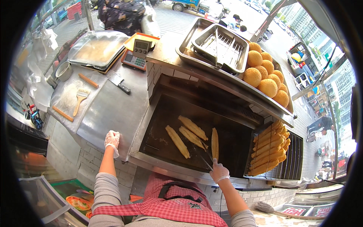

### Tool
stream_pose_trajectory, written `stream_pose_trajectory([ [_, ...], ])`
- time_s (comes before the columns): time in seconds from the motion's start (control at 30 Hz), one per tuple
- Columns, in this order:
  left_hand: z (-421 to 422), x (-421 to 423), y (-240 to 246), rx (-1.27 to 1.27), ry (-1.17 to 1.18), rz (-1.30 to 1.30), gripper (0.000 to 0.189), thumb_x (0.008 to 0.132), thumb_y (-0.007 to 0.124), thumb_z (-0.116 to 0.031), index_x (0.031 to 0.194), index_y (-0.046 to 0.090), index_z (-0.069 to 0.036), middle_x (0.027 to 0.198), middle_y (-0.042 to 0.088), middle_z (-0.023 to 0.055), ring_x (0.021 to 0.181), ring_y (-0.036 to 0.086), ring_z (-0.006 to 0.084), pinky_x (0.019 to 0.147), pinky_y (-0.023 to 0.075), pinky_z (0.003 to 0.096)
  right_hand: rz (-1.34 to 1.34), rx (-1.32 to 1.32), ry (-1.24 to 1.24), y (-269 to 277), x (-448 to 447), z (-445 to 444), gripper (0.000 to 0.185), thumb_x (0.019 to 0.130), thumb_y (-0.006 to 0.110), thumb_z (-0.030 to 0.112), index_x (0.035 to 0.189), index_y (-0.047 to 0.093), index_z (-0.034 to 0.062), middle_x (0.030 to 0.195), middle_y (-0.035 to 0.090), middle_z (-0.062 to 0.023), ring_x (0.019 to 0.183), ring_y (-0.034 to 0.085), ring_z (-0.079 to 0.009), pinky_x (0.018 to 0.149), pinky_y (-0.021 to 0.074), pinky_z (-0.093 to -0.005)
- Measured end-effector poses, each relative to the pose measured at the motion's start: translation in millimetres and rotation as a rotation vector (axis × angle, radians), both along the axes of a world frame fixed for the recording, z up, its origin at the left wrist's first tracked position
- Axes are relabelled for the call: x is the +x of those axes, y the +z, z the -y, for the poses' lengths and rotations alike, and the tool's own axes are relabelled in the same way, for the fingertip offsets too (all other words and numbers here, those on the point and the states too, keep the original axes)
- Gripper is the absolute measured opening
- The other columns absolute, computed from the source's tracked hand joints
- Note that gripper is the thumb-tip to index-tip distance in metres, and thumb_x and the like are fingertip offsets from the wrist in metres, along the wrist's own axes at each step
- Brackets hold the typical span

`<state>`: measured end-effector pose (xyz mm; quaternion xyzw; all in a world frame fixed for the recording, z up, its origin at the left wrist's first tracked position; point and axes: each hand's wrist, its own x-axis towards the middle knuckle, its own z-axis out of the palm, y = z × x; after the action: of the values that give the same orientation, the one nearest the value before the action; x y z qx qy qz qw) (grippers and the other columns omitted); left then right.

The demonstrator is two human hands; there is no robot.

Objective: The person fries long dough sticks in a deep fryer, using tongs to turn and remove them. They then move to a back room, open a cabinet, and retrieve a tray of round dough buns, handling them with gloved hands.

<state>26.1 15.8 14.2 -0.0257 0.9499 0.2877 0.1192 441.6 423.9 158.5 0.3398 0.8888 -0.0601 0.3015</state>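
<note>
My right hand (pixel 219 171), in a clear plastic glove, grips a pair of long metal tongs (pixel 207 163) over the fryer. One prong reaches toward the end of a pale-gold fried dough stick (pixel 191 136); I cannot tell whether it touches. Beside it in the dark oil (pixel 232 142) float a second dough stick (pixel 193 127), another at the left (pixel 177 142) and one just beyond my right hand (pixel 215 143). Also gloved, my left hand (pixel 113 139) rests as a closed fist near the front edge of the steel counter (pixel 113 113), with nothing visible in it.
Browned dough sticks (pixel 268 150) lean in a wire rack (pixel 295 156) right of the fryer. Sesame balls (pixel 268 88) and steel trays (pixel 184 51) occupy the shelf above. Leftward lie a scraper knife (pixel 120 83), brush (pixel 80 99), rolling pins (pixel 88 80), scale (pixel 134 59) and covered dough tray (pixel 97 49).
</note>
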Motion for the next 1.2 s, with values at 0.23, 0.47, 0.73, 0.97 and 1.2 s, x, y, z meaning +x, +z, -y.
stream_pose_trajectory([
  [0.23,-1,3,3,0.012,-0.018,-0.046,0.036,0.094,0.064,-0.041,0.094,0.064,-0.006,0.093,0.071,0.0174,0.091,0.067,0.0371,0.083,0.0522,0.0463,-0.031,-0.09,-0.058,10,6,-18,0.079,0.089,0.066,0.036,0.153,0.034,0.0044,0.119,0.069,-0.023,0.105,0.069,-0.0385,0.089,0.0555,-0.0465],
  [0.47,-1,1,3,0.016,0.009,0.001,0.035,0.093,0.064,-0.041,0.094,0.064,-0.005,0.094,0.071,0.0176,0.092,0.067,0.0371,0.083,0.0521,0.0462,-0.028,-0.074,-0.113,11,-2,-21,0.085,0.087,0.068,0.037,0.156,0.03,0.004,0.119,0.068,-0.0224,0.107,0.069,-0.038,0.091,0.055,-0.0455],
  [0.73,-2,3,5,-0.024,-0.012,-0.059,0.035,0.093,0.064,-0.041,0.095,0.065,-0.006,0.094,0.071,0.017,0.093,0.068,0.0359,0.083,0.0524,0.0459,0.005,-0.05,-0.064,-15,-25,-15,0.08,0.088,0.065,0.034,0.154,0.032,0.0038,0.116,0.069,-0.0235,0.107,0.069,-0.0384,0.088,0.0561,-0.0466],
  [0.97,-1,2,6,-0.002,-0.016,-0.01,0.036,0.093,0.064,-0.042,0.096,0.065,-0.006,0.095,0.071,0.0168,0.093,0.068,0.0363,0.084,0.0522,0.0461,-0.005,-0.188,-0.014,13,-26,-32,0.082,0.085,0.068,0.032,0.154,0.034,0.0034,0.115,0.07,-0.0247,0.106,0.069,-0.0378,0.088,0.0559,-0.0459],
  [1.2,-2,3,6,-0.011,-0.009,-0.034,0.036,0.094,0.063,-0.042,0.096,0.064,-0.006,0.096,0.07,0.0173,0.095,0.066,0.0369,0.086,0.0515,0.0463,-0.096,-0.026,-0.017,35,-41,-51,0.083,0.085,0.07,0.031,0.154,0.034,0.0049,0.112,0.07,-0.0223,0.105,0.07,-0.0381,0.086,0.0568,-0.046],
])
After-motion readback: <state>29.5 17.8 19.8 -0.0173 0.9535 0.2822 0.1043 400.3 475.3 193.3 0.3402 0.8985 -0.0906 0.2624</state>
